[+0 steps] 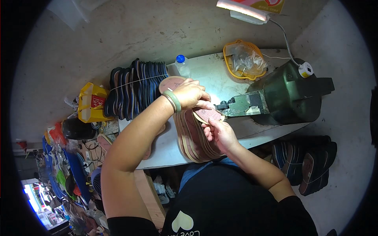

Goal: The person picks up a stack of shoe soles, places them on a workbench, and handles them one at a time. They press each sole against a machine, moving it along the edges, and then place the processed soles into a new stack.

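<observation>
A pinkish insole (207, 115) with a pale edge lies under the narrow end of a green machine (246, 104). My right hand (223, 135) grips its near edge, thumb on top and fingers curled below. My left hand (191, 95), with a pale green bangle at the wrist, is closed at the insole's far side, fingertips beside the machine's tip; the fingers partly hide the contact. Beneath and nearer me stands a row of brown insoles (193, 137). Another pink rounded end (171, 83) shows behind my left wrist; I cannot tell whether it belongs to the same piece.
A tied bundle of dark insoles (138, 88) stands at the left, beside a yellow container (92, 103). At the back are a blue-capped bottle (182, 67) and an orange basket (245, 61) of plastic bags. More tied insoles (319, 167) lie lower right. A lamp (244, 12) shines above.
</observation>
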Available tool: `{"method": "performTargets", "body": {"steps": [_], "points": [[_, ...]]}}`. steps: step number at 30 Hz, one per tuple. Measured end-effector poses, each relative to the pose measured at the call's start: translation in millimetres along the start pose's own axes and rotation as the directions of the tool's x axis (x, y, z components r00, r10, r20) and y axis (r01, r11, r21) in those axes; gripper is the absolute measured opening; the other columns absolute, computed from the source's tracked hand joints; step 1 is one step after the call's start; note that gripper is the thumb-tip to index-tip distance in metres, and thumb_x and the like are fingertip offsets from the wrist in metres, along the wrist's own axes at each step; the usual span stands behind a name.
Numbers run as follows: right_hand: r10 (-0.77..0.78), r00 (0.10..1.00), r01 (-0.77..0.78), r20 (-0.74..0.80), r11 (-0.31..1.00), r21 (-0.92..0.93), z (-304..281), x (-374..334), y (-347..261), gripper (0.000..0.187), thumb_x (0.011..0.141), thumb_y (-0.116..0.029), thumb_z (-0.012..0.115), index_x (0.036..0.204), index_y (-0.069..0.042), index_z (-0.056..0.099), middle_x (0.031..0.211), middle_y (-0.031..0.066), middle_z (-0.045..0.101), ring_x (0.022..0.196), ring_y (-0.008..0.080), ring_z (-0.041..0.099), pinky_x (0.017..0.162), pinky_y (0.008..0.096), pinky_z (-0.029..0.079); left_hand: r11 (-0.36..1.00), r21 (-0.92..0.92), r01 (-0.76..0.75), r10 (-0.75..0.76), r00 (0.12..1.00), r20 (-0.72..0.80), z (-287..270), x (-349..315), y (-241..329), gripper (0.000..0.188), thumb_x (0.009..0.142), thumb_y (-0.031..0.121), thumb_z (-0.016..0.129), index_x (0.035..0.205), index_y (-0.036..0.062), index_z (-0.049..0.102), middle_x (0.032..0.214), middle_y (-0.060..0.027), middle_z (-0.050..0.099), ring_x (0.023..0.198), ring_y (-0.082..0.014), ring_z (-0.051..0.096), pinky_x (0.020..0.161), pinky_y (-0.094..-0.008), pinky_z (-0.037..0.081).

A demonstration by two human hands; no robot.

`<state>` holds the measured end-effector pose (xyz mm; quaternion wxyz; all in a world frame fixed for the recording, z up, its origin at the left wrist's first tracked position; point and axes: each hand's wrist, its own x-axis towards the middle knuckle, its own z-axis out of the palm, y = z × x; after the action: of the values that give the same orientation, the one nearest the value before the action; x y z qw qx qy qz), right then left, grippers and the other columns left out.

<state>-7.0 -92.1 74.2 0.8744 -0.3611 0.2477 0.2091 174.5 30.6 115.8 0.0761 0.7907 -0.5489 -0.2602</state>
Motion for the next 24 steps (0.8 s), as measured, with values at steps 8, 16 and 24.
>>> {"method": "performTargets", "body": {"steps": [8,16,24], "points": [[-0.040,0.999,0.037,-0.014,0.987,-0.153,-11,5,-7,0.036,0.098,-0.031,0.048,0.088,0.001,0.063,0.063,0.0049,0.062,0.047,0.0067,0.052,0.046,0.0171,0.039,0.973,-0.145,0.179,-0.162,0.980,0.118,-2,-16,7,0.035,0.093,0.042,0.050,0.114,0.0184,0.065,0.102,-0.0094,0.068,0.098,-0.0304,0.060,0.086,-0.0425,0.043],[-0.019,1.000,0.022,0.017,0.980,-0.197,-26,11,-24,0.031,0.097,-0.026,0.052,0.082,-0.001,0.061,0.060,0.0054,0.062,0.043,0.0069,0.050,0.042,0.0174,0.039,0.873,-0.359,0.331,-0.341,0.939,0.037,12,-30,26,0.038,0.094,0.041,0.047,0.120,0.0154,0.059,0.101,-0.0168,0.066,0.094,-0.0352,0.063,0.082,-0.0416,0.048],[-0.094,0.989,0.139,0.114,0.852,-0.504,-15,-13,-18,0.031,0.095,-0.025,0.055,0.080,0.000,0.065,0.063,0.0039,0.064,0.052,0.0077,0.057,0.049,0.0215,0.045,0.882,-0.359,0.306,-0.389,0.902,-0.188,22,-68,57,0.034,0.092,0.041,0.051,0.107,0.0115,0.060,0.090,-0.0159,0.066,0.086,-0.0350,0.062,0.073,-0.0440,0.049]]}}
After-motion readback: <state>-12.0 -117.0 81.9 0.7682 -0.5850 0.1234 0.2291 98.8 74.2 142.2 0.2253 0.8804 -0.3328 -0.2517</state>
